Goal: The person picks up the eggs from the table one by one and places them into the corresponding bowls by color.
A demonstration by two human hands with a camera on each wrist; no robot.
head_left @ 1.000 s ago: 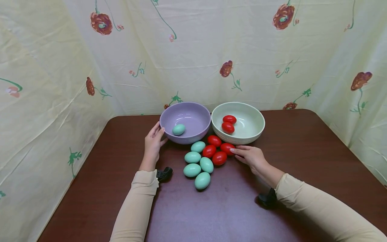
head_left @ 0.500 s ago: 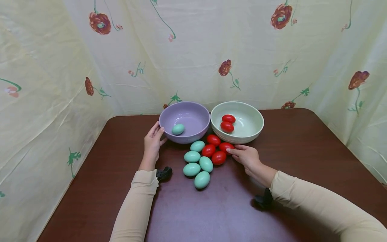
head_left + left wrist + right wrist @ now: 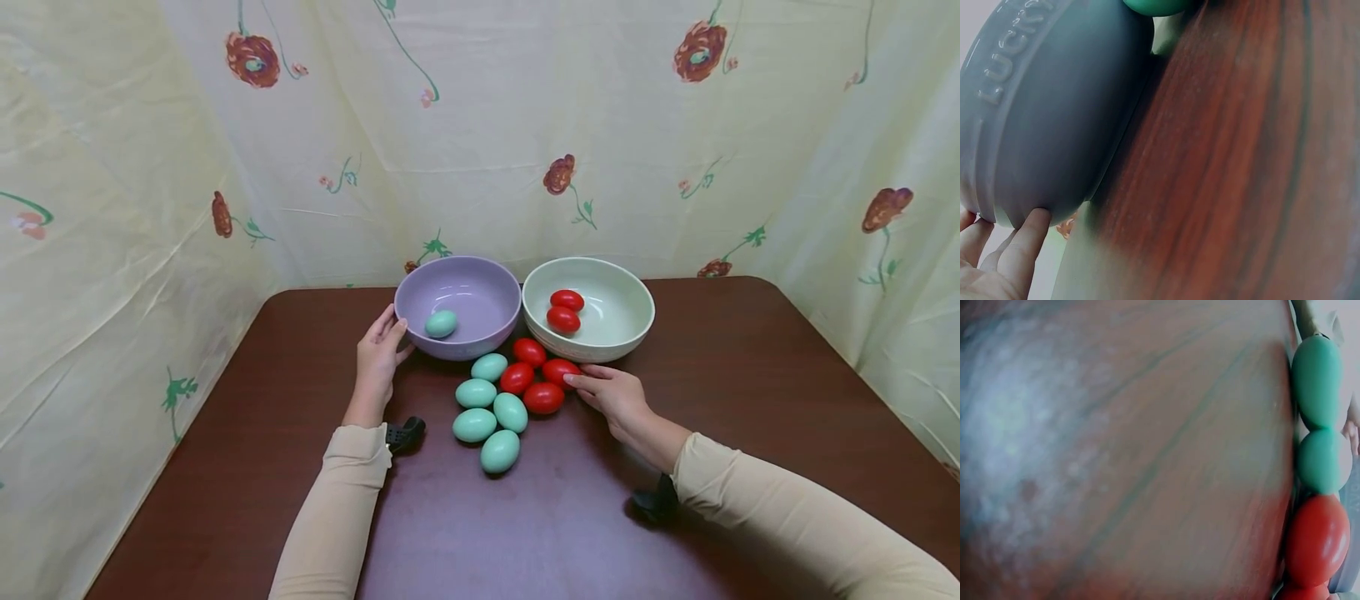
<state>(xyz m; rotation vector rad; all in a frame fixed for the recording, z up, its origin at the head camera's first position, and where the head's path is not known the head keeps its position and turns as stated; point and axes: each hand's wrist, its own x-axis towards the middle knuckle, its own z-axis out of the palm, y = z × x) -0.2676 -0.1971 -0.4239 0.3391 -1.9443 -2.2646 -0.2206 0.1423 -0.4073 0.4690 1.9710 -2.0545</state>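
My left hand holds the near-left rim of a purple bowl, thumb over the edge and fingers against the outer wall. In the left wrist view its fingers press the bowl's side, which has raised lettering. One turquoise egg lies in that bowl. My right hand pinches the right end of a red egg on the table, its thumb on the near side. Several other red eggs and several turquoise eggs lie clustered beside it. The right wrist view leaves my right fingers out.
A pale green bowl with two red eggs stands against the purple bowl's right side. Both bowls are at the back of the dark wooden table. A flowered curtain hangs behind and at the sides.
My right hand has shifted slightly left, closing its fingers in on the red egg. The left hand stays on the purple bowl. The eggs and bowls keep their places.
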